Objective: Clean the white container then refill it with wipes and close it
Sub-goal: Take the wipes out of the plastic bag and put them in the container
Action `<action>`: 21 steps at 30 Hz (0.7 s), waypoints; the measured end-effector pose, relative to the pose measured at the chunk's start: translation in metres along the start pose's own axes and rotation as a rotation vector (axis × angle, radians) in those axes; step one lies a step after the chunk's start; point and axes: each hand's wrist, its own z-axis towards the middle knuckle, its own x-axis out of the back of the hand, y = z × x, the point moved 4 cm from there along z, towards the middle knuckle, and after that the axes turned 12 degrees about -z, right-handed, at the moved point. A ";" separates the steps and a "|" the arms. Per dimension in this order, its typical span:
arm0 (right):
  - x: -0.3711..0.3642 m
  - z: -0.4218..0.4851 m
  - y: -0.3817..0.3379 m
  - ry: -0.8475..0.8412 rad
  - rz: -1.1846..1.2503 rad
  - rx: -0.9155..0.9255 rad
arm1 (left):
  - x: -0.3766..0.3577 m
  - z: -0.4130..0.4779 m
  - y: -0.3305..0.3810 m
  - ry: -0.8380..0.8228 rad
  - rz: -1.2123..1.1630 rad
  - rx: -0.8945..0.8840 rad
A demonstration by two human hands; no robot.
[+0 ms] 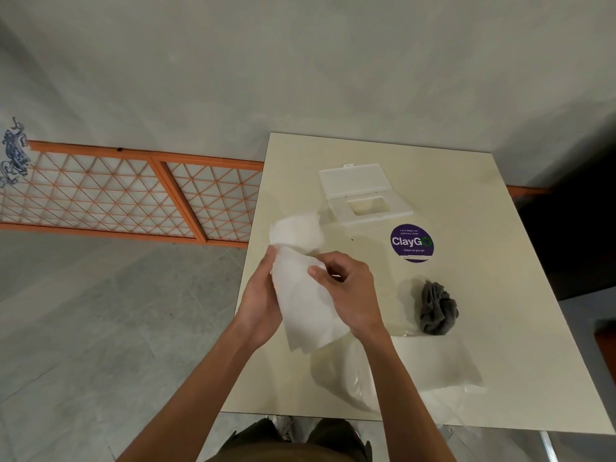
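Your left hand (258, 305) is cupping soft, limp white wipes (303, 295); right hand (353, 295) is pinching their fold. Rectangular plastic white container (355, 181) is sitting open-lidded just beyond, on the table (483, 261).

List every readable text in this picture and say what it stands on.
"ClayGo": purple sticker on the table.
"Clean as you go": below it, same sticker.
Small lines at the sticker's top: too blurred to read.
Container, wipes, cloth: no text seen.
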 end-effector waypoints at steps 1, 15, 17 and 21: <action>0.000 0.000 -0.001 -0.007 -0.029 0.026 | -0.003 -0.001 0.003 -0.022 -0.013 0.004; 0.008 -0.001 -0.023 -0.013 0.051 0.060 | 0.006 0.014 0.023 0.044 0.127 -0.198; 0.004 0.003 -0.028 0.037 0.033 0.064 | 0.002 0.011 0.023 0.011 0.163 -0.221; -0.001 0.009 -0.033 0.095 -0.013 0.062 | -0.005 0.004 0.021 -0.033 0.151 -0.230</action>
